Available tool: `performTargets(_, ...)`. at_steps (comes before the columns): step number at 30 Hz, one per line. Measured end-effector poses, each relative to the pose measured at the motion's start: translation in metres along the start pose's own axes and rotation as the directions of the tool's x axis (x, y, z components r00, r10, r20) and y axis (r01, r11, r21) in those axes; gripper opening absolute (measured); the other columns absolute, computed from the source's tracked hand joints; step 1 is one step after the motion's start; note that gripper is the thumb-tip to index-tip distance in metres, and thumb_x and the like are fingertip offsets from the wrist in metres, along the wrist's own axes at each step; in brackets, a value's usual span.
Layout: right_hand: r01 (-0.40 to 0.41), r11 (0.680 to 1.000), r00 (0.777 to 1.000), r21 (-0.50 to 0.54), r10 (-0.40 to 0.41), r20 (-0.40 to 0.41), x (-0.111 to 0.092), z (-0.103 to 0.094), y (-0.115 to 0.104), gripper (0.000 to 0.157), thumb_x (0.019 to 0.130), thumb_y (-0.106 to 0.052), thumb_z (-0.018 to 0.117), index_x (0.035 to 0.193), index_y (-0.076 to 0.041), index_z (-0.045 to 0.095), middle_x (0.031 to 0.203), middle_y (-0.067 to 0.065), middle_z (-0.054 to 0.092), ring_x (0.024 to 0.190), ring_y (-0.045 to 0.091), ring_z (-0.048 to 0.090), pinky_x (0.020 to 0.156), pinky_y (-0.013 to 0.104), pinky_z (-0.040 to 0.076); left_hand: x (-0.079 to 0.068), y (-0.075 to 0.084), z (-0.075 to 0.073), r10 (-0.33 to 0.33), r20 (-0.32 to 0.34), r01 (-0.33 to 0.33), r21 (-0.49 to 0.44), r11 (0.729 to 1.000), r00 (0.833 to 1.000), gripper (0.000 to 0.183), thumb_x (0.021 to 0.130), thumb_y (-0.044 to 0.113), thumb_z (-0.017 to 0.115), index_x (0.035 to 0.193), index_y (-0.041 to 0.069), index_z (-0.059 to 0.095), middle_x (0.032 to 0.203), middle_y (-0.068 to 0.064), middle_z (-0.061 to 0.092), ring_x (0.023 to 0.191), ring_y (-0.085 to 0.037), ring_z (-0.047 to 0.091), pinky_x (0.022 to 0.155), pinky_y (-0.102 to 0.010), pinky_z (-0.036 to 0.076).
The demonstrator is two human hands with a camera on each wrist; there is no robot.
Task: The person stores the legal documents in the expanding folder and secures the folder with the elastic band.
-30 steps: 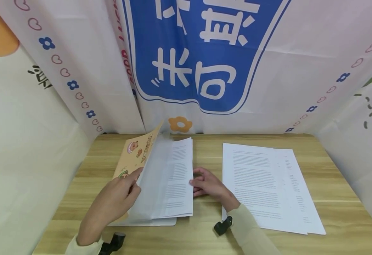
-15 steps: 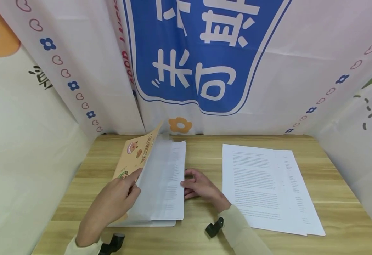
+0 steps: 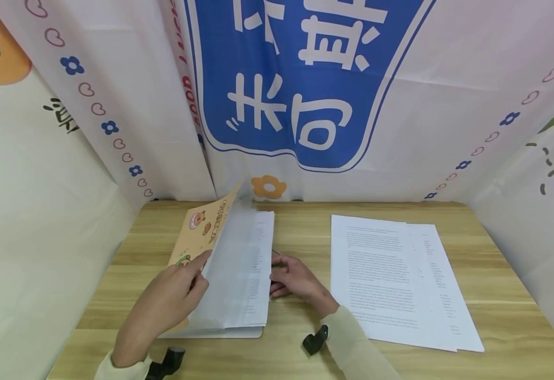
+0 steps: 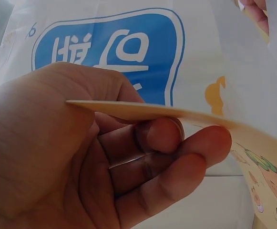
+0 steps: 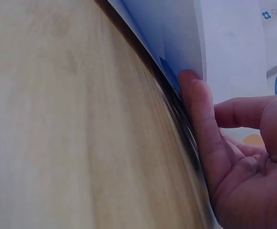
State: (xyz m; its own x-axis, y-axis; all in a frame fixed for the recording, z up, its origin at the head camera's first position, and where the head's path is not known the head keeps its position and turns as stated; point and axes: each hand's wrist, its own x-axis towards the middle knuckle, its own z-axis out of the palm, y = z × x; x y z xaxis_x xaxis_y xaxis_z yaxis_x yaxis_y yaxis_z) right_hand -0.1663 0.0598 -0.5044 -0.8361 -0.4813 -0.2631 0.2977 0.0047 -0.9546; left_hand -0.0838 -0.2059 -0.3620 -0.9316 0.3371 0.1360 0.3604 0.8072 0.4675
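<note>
A folder (image 3: 193, 224) with a tan cartoon cover lies on the left half of the table, its cover raised at a slant. My left hand (image 3: 170, 295) grips the cover's edge between thumb and curled fingers, which the left wrist view shows close up. Under the cover is a translucent sleeve (image 3: 225, 279), with printed sheets (image 3: 261, 295) partly behind it and their right strip uncovered. My right hand (image 3: 301, 278) pinches the sheets' right edge. In the right wrist view, its fingers (image 5: 206, 112) lie along the underside of the paper, low over the table.
To the right, a second group of overlapping printed sheets (image 3: 381, 279) lies flat on the wooden table (image 3: 301, 348). A printed cloth backdrop (image 3: 400, 121) rises along the table's back edge, and pale cloth stands at both sides.
My right hand and the sheets it holds have shifted left, deeper behind the translucent sleeve. My left hand and the raised cover have stayed nearly still.
</note>
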Motion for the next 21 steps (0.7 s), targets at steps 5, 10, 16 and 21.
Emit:
performTargets(5,0.019,0.999,1.0,-0.027,-0.019,0.005,0.003,0.003,0.0,0.035,0.098,0.001,0.061,0.132,0.007,0.055,0.09,0.02,0.073,0.073,0.026,0.074,0.064,0.035,0.06,-0.001,0.0,-0.001,0.016,-0.005,-0.016,0.0,1.0,1.0,0.047,0.095,0.0,0.055,0.141,-0.011,0.055,0.055,0.016,0.035,0.045,0.002,0.029,0.042,-0.022,0.029)
performTargets(10,0.049,0.995,0.999,-0.091,-0.051,-0.019,0.004,0.006,-0.003,0.041,0.098,0.0,0.063,0.137,0.006,0.055,0.085,0.017,0.073,0.066,0.02,0.071,0.059,0.031,0.059,-0.001,0.0,-0.002,0.015,-0.005,-0.015,0.006,1.0,1.0,0.048,0.094,0.0,0.055,0.14,-0.012,0.055,0.055,0.016,0.034,0.045,0.002,0.028,0.043,-0.022,0.029)
performTargets(16,0.071,0.981,0.996,-0.179,-0.08,-0.043,0.003,0.01,-0.006,0.047,0.098,-0.001,0.063,0.144,0.004,0.053,0.082,0.014,0.071,0.06,0.015,0.065,0.052,0.026,0.053,0.0,0.001,-0.003,0.01,0.002,-0.01,0.007,1.0,1.0,0.048,0.094,0.0,0.054,0.14,-0.011,0.055,0.054,0.016,0.033,0.045,0.001,0.027,0.043,-0.022,0.028)
performTargets(21,0.073,0.967,0.994,-0.246,-0.089,-0.057,0.006,0.012,-0.006,0.049,0.098,-0.002,0.064,0.145,0.003,0.053,0.078,0.011,0.07,0.057,0.013,0.061,0.05,0.022,0.045,0.0,0.002,-0.003,0.006,0.005,-0.006,0.002,1.0,1.0,0.048,0.094,0.001,0.054,0.141,-0.011,0.055,0.054,0.016,0.033,0.045,0.001,0.027,0.043,-0.022,0.028)
